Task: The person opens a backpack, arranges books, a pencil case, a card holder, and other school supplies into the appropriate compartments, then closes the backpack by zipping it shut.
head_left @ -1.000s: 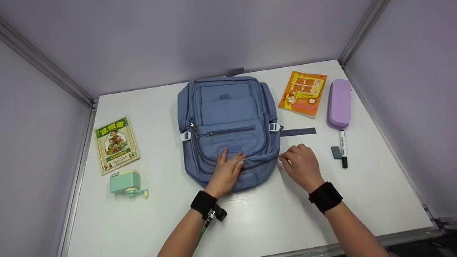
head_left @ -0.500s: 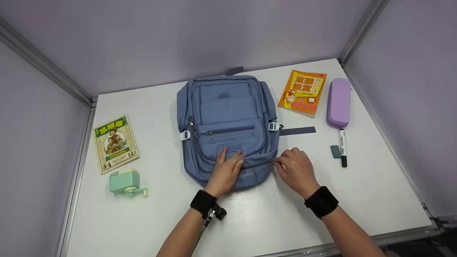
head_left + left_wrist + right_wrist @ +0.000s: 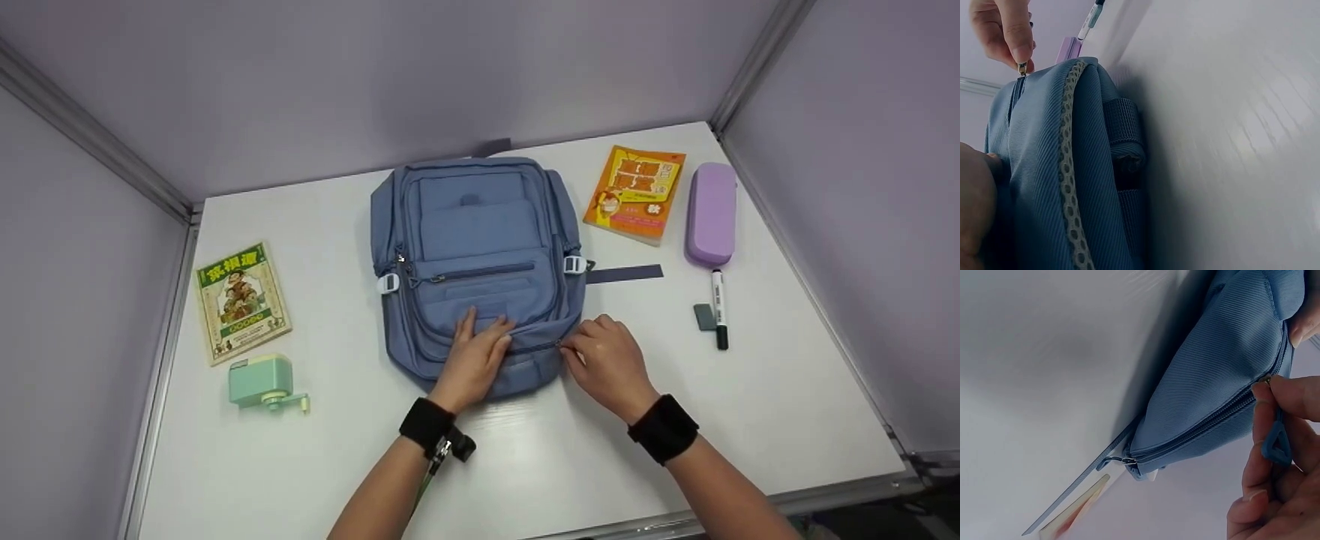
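A blue backpack (image 3: 480, 225) lies on the white table (image 3: 337, 465), front pocket side up. My left hand (image 3: 472, 364) rests on its lower front with fingers fairly straight, pressing the fabric. At the lower right side of the bag, my right hand (image 3: 609, 366) pinches a zipper pull (image 3: 1278, 445) between thumb and forefinger. The pull has a small metal part and a blue triangular tab hanging among the fingers. In the right wrist view, the zipper (image 3: 1207, 424) runs from the pinched slider down to the bag's corner, where another pull (image 3: 1109, 461) hangs.
Right of the bag are an orange book (image 3: 636, 193), a purple pencil case (image 3: 712, 214), a marker (image 3: 720, 309) and a dark green flat block (image 3: 704, 317). A green-and-cream book (image 3: 244, 301) and a mint crank pencil sharpener (image 3: 260, 381) lie left. A strap (image 3: 625, 274) extends rightward.
My right hand has moved left and slightly toward me along the zipper, still pinching the pull. The left hand stays in place on the bag.
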Demonstrator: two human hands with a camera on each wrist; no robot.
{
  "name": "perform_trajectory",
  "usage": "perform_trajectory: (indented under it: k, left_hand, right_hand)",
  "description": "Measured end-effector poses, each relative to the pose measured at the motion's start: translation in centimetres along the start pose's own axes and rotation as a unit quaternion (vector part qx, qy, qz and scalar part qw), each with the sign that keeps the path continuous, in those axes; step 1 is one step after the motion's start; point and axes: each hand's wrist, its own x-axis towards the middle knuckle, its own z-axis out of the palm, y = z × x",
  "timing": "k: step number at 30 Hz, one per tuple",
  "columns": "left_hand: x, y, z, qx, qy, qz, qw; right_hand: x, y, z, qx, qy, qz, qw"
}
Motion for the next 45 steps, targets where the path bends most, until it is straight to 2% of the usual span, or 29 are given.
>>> perform_trajectory:
  k: [7, 14, 22, 29, 38, 40, 42, 43, 45]
  left_hand:
    - [0.0, 0.2, -0.1, 0.001, 0.003, -0.001, 1.0]
    - [0.2, 0.7, -0.1, 0.008, -0.01, -0.008, 0.9999]
    - [0.5, 1.3, -0.6, 0.015, -0.039, -0.027, 0.9987]
    - [0.6, 1.4, -0.5, 0.022, -0.039, -0.038, 0.9983]
    - [0.1, 1.6, -0.7, 0.031, -0.048, -0.02, 0.9982]
    - [-0.3, 1.8, -0.9, 0.051, -0.033, -0.002, 0.9982]
    - [-0.9, 1.9, -0.9, 0.075, 0.011, 0.036, 0.9965]
    - [-1.3, 2.0, -0.8, 0.087, 0.038, 0.06, 0.9937]
    - [-2.1, 2.1, -0.6, 0.112, 0.099, 0.116, 0.9819]
  right_hand:
    - [0.2, -1.1, 0.4, -0.004, -0.011, 0.0, 1.0]
    - [0.7, -2.5, 0.8, -0.014, -0.023, -0.022, 0.999]
    - [1.1, -3.5, 1.2, -0.011, -0.01, -0.045, 0.999]
    - [1.4, -4.7, 2.5, -0.008, -0.001, -0.068, 0.998]
    - [0.8, -4.0, 2.7, 0.026, -0.016, -0.034, 0.999]
    - [0.6, -3.7, 2.6, 0.037, -0.017, -0.026, 0.999]
    - [0.5, -3.4, 2.4, 0.047, -0.015, -0.019, 0.999]
    - [0.4, -3.3, 2.3, 0.052, -0.014, -0.016, 0.998]
    - [0.3, -3.1, 2.0, 0.059, -0.009, -0.009, 0.998]
